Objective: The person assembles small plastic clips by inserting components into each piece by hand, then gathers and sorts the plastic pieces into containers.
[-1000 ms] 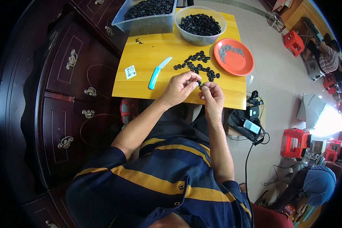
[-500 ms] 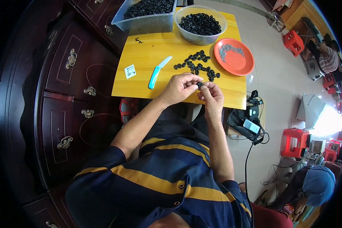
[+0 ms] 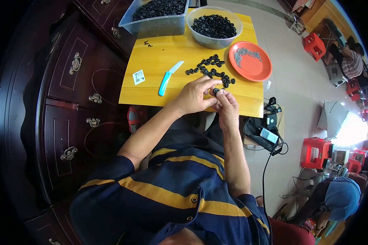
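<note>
Over the near edge of the yellow table, my right hand (image 3: 228,109) pinches a small black oval piece (image 3: 216,91) between thumb and fingers. Right beside it is my left hand (image 3: 195,97), its index finger stretched past the piece and its thumb lower down, fingers apart. Whether the left fingertips touch the piece I cannot tell. Just beyond my hands lies a loose cluster of similar black oval pieces (image 3: 212,72). A red-orange plate (image 3: 253,72) with many tiny grey parts (image 3: 242,56) stands to the right of them.
A folding knife (image 3: 166,81) with a turquoise handle lies open, blade out, left of my hands, near a white label (image 3: 138,77). Farther back stand a clear round bowl (image 3: 214,43) and a bluish tub (image 3: 153,26), both full of black pieces. Dark drawers (image 3: 65,118) flank the table's left.
My left thumb and index finger have spread apart around the black oval piece. My right hand still pinches it, with the piece slightly farther right.
</note>
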### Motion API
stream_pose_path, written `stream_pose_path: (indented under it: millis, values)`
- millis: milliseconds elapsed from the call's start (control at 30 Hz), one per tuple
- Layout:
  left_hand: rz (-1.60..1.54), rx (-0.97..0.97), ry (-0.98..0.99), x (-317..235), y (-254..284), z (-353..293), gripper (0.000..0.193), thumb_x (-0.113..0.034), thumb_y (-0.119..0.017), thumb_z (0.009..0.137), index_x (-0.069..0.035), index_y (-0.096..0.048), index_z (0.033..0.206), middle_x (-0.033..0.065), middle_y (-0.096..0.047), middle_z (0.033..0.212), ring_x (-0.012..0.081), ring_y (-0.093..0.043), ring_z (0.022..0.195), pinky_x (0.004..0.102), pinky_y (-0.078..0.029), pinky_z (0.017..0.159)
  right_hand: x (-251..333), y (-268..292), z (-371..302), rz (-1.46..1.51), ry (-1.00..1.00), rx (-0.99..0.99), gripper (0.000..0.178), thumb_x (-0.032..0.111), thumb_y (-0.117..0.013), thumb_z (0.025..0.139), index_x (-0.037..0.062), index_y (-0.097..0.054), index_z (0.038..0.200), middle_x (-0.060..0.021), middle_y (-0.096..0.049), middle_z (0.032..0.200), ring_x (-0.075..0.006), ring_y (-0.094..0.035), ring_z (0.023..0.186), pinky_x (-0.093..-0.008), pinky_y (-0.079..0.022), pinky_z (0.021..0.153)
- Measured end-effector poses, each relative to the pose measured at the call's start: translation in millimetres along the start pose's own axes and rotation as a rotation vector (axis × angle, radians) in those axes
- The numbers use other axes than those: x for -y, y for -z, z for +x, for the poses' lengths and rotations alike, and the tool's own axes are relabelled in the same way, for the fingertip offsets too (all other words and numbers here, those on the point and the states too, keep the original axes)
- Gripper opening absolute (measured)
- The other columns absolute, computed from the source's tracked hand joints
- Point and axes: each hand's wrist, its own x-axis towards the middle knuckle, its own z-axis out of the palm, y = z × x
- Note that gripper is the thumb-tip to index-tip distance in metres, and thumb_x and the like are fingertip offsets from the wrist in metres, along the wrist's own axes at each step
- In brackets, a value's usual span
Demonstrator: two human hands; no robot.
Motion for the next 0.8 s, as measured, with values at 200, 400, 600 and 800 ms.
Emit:
stream_pose_path:
  millis: [200,400,600,800]
  values:
    - [0.293,-0.157,-0.170,3.2,-12.2,-0.6,0.033,-0.008,-0.073,0.078,-0.004,-0.066,0.109,0.0116,-0.065,0.095,0.0283,-0.067,0.087,0.0359,-0.055,0.076,-2.3,-1.4,-1.0,0.097,0.009,-0.012,0.009,0.016,-0.060,0.098,0.0073,-0.063,0.098,0.0015,-0.065,0.082,-0.0056,-0.061,0.070,-0.0216,-0.052,0.069]
    - [0.225,-0.108,-0.152,6.2,-10.6,-0.3,0.029,-0.009,-0.074,0.079,-0.003,-0.067,0.107,0.0117,-0.066,0.095,0.0277,-0.067,0.082,0.0351,-0.054,0.073,0.8,-2.7,-2.8,0.129,-0.030,-0.025,0.009,0.016,-0.061,0.097,0.0069,-0.064,0.097,0.0017,-0.064,0.082,-0.0054,-0.060,0.071,-0.0231,-0.052,0.070]
    - [0.197,-0.077,-0.125,6.7,-8.6,0.4,0.029,-0.008,-0.075,0.079,-0.003,-0.067,0.106,0.0116,-0.066,0.094,0.0269,-0.066,0.079,0.0342,-0.054,0.071,-6.8,6.1,3.1,0.109,-0.021,-0.022,0.009,0.016,-0.061,0.097,0.0065,-0.063,0.095,0.0023,-0.062,0.076,-0.0063,-0.060,0.067,-0.0238,-0.054,0.067]
    - [0.221,-0.066,-0.116,8.9,-5.7,0.7,0.026,-0.009,-0.076,0.078,-0.003,-0.067,0.102,0.0121,-0.067,0.092,0.0281,-0.067,0.081,0.0348,-0.054,0.070,-6.5,2.4,2.5,0.096,-0.007,-0.067,0.009,0.015,-0.062,0.096,0.0065,-0.064,0.095,0.0024,-0.061,0.076,-0.0070,-0.060,0.067,-0.0235,-0.053,0.065]
